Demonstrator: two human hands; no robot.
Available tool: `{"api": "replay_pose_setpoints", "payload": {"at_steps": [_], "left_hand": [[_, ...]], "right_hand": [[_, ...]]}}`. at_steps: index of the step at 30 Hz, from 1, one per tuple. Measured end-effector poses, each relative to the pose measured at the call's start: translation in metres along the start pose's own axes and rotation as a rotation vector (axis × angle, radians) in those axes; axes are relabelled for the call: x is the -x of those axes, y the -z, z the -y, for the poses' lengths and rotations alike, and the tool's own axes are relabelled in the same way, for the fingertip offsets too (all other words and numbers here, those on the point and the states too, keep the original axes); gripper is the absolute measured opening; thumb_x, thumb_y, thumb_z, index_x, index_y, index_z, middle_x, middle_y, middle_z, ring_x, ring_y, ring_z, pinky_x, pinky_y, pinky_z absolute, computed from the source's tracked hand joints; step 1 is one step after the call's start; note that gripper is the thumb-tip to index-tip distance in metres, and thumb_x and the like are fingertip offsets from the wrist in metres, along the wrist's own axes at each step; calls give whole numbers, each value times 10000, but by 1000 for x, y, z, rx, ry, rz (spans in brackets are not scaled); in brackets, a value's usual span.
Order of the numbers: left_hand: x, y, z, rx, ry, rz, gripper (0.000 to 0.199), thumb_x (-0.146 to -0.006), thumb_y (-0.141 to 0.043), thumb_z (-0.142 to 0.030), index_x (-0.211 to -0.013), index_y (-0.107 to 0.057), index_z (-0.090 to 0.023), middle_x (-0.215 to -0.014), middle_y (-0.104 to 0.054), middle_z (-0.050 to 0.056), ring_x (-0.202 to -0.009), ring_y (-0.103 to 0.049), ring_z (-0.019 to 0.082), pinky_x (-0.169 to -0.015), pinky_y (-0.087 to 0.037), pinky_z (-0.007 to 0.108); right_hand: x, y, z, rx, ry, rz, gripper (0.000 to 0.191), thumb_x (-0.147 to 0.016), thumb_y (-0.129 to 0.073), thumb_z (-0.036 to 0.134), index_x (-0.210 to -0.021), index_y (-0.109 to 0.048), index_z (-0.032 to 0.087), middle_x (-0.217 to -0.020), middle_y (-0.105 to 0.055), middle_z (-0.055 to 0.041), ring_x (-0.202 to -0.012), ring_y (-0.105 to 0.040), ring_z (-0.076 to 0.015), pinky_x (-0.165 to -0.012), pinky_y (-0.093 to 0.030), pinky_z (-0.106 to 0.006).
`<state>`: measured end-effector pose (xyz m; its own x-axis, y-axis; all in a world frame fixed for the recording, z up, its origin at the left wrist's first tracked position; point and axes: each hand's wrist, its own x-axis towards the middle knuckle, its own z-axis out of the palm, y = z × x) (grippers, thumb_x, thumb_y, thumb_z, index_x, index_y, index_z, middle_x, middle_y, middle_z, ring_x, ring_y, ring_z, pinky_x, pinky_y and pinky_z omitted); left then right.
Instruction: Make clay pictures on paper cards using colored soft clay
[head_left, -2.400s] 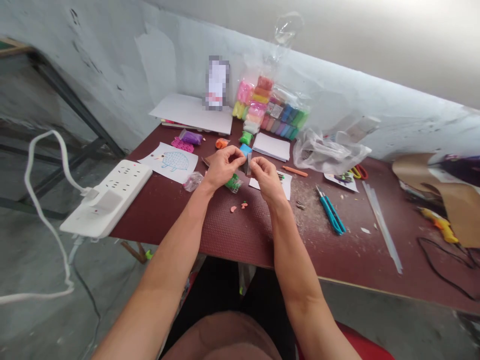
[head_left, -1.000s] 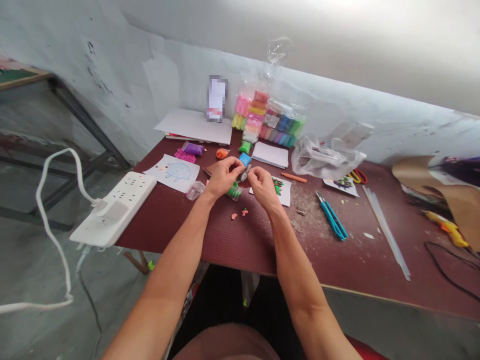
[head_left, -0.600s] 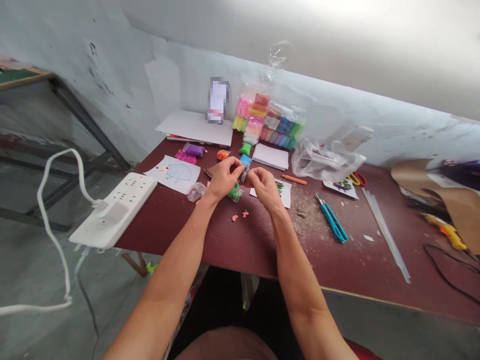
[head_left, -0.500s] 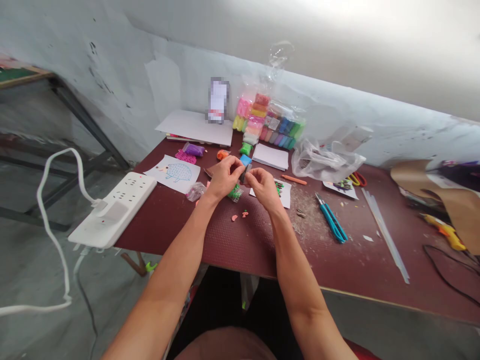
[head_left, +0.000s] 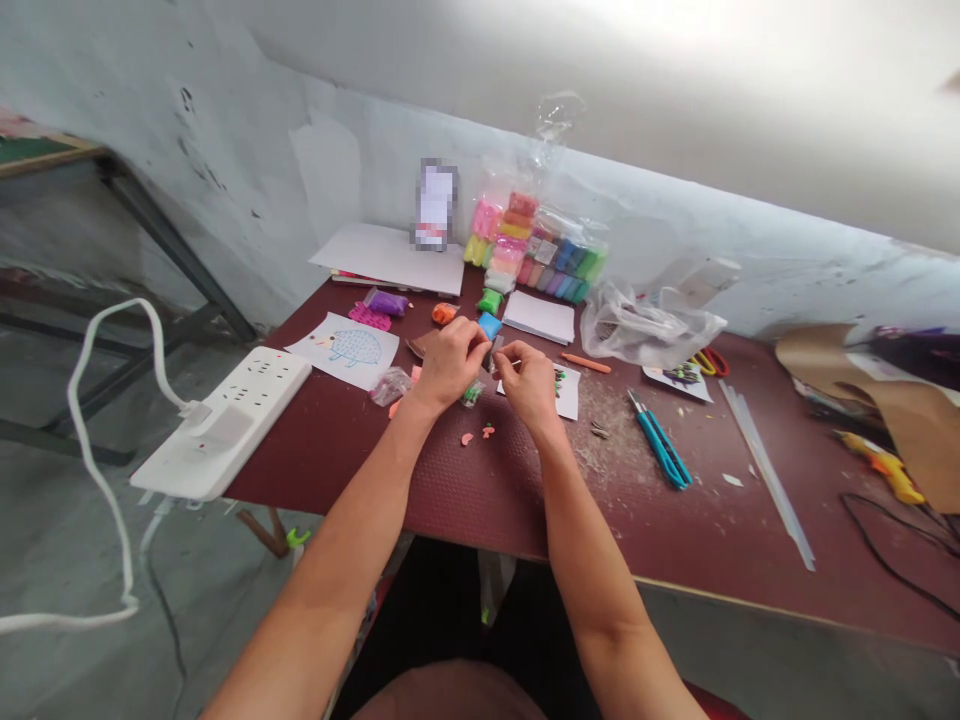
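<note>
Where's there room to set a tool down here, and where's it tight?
Room lies on the maroon tabletop between the forearms, below the pink clay crumbs, and between the teal-handled scissors and the clear plastic strips. The left hand and right hand are crowded by clay packets.

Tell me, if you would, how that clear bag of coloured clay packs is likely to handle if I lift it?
The clear bag of coloured clay packs will probably be floppy, since its thin plastic top crumples loosely. The many small packs inside would likely shift and slump towards the bottom. It may also feel fairly light for its bulk, though the pictures cannot confirm that.
</note>
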<state>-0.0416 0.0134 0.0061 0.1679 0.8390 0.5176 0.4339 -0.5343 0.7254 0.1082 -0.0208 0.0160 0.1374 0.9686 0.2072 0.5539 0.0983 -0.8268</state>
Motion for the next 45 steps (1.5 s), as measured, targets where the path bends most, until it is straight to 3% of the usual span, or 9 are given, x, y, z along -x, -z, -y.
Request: {"api": "replay_pose_setpoints", "payload": {"at_steps": [5,13,19,24,29,35,39,43,45], "left_hand": [[1,-4,-2,119,79,-34,78,-868,-666,-204,-814,-610,-200,-826,-645,15,-769,-587,177,-744,-460,312],[1,-2,6,455,241,154,280,-825,-740,-441,-793,-719,-164,-787,-737,46,-750,-662,186,-733,-532,313],[-1,10,-5,600,245,211,406,-808,-767,-544,-730,-671,-157,-713,-663,17,-669,-594,139,-646,-498,266],[-1,14,-12,555,163,211,341,-888,-689,-466,-734,-599,-176,-698,-583,-7,-652,-526,122,-615,-444,246],[-1,11,-12,447,143,172,257,-959,-561,-294,-730,-495,-199,-659,-471,-39,-610,-422,110,-588,-361,243],[-2,8,-11,376,164,128,219,-931,-547,-233,-722,-491,-199,-671,-475,-40,-634,-434,117,-598,-356,242],[-2,4,-8,286,169,76,222,-928,-568,-244,-716,-527,-191,-673,-540,-29,-651,-477,125,-636,-391,254],[-1,4,-5,196,110,74,212,-941,-584,-256,-742,-592,-184,-769,-618,7,-753,-579,155,-758,-488,288],[-1,6,-3,143,46,46,137,-922,-625,-245,-803,-650,-182,-960,-684,58,-950,-645,195,-920,-530,337]], "right_hand": [[1,4,4,47,26,0,225,-895,-673,325,-703,-586,246,-658,-682,2,-635,-605,-179,-668,-404,-315],[-2,5,3,-76,-4,85,192,-830,-710,280,-676,-610,224,-607,-663,24,-592,-578,-148,-633,-409,-289],[-3,12,4,-396,-33,238,378,-740,-836,532,-694,-633,217,-630,-673,2,-599,-609,-150,-617,-489,-287],[-4,16,4,-556,-74,312,481,-715,-857,649,-723,-628,226,-666,-661,13,-638,-636,-149,-693,-559,-309],[-7,9,-2,-493,-84,177,450,-798,-788,618,-752,-548,241,-688,-617,36,-661,-659,-153,-688,-564,-302],[-4,5,0,-72,72,-74,152,-899,-656,327,-826,-558,237,-839,-701,-11,-644,-615,-142,-660,-489,-289],[-1,6,-1,47,219,-65,27,-890,-624,219,-869,-615,233,-966,-728,-46,-722,-655,-167,-748,-508,-318],[-2,4,-6,-13,164,-41,132,-926,-607,249,-878,-727,224,-826,-762,-35,-713,-710,-198,-733,-538,-328],[-4,3,-9,-90,137,-49,173,-922,-637,298,-923,-791,222,-845,-796,-47,-721,-729,-208,-717,-560,-332]]}}
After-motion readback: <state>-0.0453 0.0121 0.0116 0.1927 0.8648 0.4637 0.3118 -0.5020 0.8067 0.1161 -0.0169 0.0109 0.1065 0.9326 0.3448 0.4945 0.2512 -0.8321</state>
